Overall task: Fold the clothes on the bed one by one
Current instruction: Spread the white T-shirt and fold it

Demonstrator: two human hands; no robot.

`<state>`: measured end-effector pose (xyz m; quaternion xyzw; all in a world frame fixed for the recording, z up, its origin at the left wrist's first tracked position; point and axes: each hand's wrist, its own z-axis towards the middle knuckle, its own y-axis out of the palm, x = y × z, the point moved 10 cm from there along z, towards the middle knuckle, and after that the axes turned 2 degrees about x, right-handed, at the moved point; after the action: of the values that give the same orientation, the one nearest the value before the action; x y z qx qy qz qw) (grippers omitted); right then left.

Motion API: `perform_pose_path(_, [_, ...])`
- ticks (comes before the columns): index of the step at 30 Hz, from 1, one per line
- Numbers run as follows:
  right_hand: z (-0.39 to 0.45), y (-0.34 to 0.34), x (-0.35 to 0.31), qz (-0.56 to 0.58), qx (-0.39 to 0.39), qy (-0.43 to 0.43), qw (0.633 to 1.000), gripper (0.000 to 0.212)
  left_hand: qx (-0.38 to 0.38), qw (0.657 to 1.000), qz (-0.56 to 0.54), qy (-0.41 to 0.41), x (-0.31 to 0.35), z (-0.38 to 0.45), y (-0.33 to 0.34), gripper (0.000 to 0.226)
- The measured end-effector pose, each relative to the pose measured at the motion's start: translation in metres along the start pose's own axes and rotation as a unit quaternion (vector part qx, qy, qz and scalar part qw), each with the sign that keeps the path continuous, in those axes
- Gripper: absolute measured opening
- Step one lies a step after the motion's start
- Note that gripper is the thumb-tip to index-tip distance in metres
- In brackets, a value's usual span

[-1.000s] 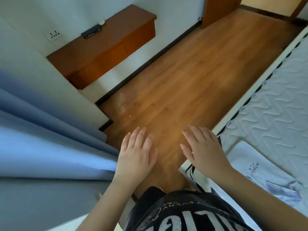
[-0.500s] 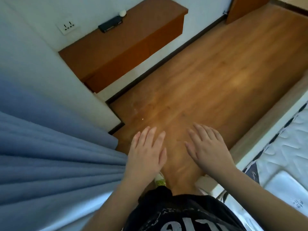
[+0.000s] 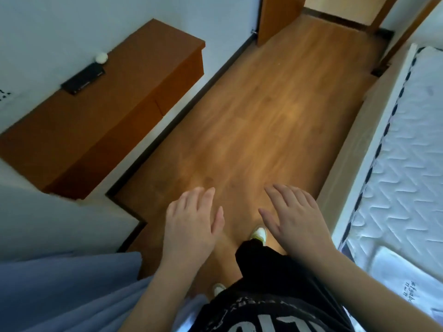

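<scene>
My left hand (image 3: 191, 224) and my right hand (image 3: 296, 218) hover palm down over the wooden floor, fingers straight and spread, holding nothing. The bed with its white quilted mattress (image 3: 407, 164) runs along the right edge of the view. A white garment with small dark lettering (image 3: 402, 276) lies flat on the mattress at the lower right, just beyond my right forearm. Neither hand touches the bed or the garment.
A wooden wall cabinet (image 3: 115, 104) stands at the left with a black device (image 3: 84, 77) and a small white ball (image 3: 101, 57) on top. Blue curtain (image 3: 60, 291) hangs at the lower left. Wooden floor (image 3: 263, 116) stretches ahead to a doorway.
The view has swung along the bedside, showing more floor, the doorway and the mattress edge. Both hands stay open and spread in front of me, holding nothing.
</scene>
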<state>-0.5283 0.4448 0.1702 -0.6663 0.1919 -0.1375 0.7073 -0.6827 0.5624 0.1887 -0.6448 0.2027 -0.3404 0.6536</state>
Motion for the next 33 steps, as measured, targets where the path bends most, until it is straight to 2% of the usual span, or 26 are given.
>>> perform_pose_path(3, [0.041,0.001,0.024,0.008,0.009,0.012,1.0,0.056,0.018,0.998,-0.016,0.055,0.028,0.052,0.009,0.043])
perform_pose_path(10, [0.127,-0.024,0.112,0.006,0.016,0.046,0.999,0.051,-0.016,0.992,0.021,0.127,0.094,0.184,0.026,0.047])
perform_pose_path(14, [0.174,-0.021,0.153,-0.005,-0.024,0.056,0.998,0.057,-0.034,0.976,0.053,0.208,0.136,0.247,0.029,0.048])
perform_pose_path(22, [0.28,-0.024,0.208,-0.001,-0.023,0.129,0.991,0.054,-0.05,0.967,0.032,0.247,0.156,0.38,0.045,0.043])
perform_pose_path(27, [0.373,-0.031,0.241,-0.001,0.007,0.142,0.99,0.04,-0.035,0.955,0.017,0.292,0.175,0.482,0.048,0.045])
perform_pose_path(33, [0.465,-0.06,0.295,-0.009,0.028,0.198,0.98,0.05,-0.005,0.935,0.022,0.354,0.203,0.604,0.03,0.04])
